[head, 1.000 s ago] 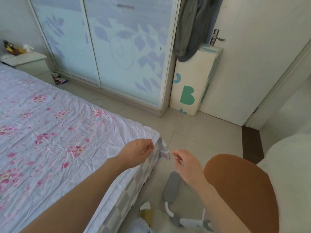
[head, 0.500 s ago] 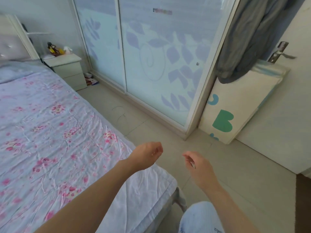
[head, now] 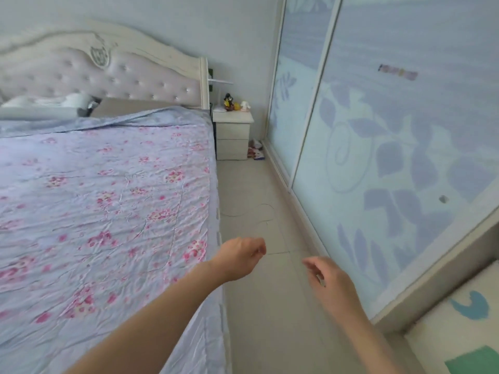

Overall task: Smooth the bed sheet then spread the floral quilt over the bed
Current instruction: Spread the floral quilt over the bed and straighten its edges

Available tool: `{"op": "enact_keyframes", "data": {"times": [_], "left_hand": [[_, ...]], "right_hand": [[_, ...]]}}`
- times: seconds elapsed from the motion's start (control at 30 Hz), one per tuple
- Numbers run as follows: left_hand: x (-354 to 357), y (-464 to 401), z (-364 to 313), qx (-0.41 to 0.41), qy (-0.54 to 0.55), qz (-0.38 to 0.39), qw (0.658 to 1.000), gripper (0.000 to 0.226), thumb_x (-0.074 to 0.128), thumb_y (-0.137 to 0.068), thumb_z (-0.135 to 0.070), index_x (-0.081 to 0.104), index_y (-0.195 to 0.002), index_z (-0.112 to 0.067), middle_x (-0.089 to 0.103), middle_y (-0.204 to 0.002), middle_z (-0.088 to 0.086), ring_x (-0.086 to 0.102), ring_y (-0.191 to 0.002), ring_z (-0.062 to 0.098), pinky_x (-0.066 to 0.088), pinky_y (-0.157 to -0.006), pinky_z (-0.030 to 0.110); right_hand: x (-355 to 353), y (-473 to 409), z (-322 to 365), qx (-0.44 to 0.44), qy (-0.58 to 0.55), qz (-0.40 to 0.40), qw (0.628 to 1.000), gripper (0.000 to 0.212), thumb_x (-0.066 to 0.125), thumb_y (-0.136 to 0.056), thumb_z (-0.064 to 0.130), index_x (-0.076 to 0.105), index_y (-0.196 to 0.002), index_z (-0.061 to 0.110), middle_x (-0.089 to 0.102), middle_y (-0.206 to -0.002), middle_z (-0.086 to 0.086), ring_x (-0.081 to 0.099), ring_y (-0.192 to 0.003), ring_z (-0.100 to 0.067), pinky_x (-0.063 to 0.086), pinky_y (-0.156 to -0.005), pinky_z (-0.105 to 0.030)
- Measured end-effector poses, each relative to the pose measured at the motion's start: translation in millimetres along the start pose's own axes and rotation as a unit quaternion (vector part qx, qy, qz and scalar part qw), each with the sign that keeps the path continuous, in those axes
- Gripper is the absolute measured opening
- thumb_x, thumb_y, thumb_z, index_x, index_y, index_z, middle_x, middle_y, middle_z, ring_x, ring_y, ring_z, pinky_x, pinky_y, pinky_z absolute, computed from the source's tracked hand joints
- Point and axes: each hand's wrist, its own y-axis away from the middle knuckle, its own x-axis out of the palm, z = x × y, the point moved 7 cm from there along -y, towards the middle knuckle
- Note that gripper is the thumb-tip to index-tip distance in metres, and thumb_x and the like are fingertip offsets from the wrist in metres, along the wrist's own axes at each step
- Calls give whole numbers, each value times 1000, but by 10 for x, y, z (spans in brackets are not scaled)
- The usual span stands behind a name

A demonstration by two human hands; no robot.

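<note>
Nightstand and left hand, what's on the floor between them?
In the head view, only bare tiled floor lies between the nightstand and the left hand, apart from a thin thread-like strand.

The bed (head: 213,122) fills the left of the scene, its tufted headboard (head: 113,74) at the far end. A crumpled floral quilt (head: 108,211) lies spread over it, reaching the right edge. Beyond the quilt's far edge, a grey pillow (head: 35,112) and a strip of bare grey sheet (head: 129,106) show. Pale tiled floor (head: 270,306) runs along the bed's right side.
</note>
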Motion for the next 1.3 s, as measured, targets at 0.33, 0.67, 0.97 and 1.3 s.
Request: {"op": "enact_keyframes", "data": {"times": [0.33,0.67,0.97,1.3], "left_hand": [[-114,-726,-588,-79,-10,-44,996,21,40,-95,-18,57,-107,-12,64,-105,4,58,-96,23,46,-83,31],[-392,-1224,158,-173,-27,-101,979,19,40,-95,-18,57,-101,-15,55,-91,-5,47,-80,11,40,-74,23],[-748,-2541,1293,-214,5,-133,968,17,40,-94,-18,57,-99,-16,48,-83,-12,46,-78,13,34,-66,21],[-1275,-4187,2209,-225,10,-136,965,17,41,-94,-15,57,-99,-14,51,-86,-8,47,-78,14,37,-70,24]], "right_hand": [[-742,-835,-705,-77,-52,23,995,22,57,-88,5,65,-104,17,59,-96,15,53,-86,10,37,-75,-4],[-256,-2228,-410,-180,-91,83,976,24,54,-87,1,65,-101,16,58,-93,9,55,-90,0,40,-76,-6],[248,-4139,-386,-192,-61,124,972,23,56,-87,3,64,-101,19,61,-96,3,48,-99,0,39,-75,-2],[568,-6088,-256,-218,-64,120,967,23,56,-84,-4,65,-102,8,57,-92,1,54,-80,-3,37,-73,-1]]}}
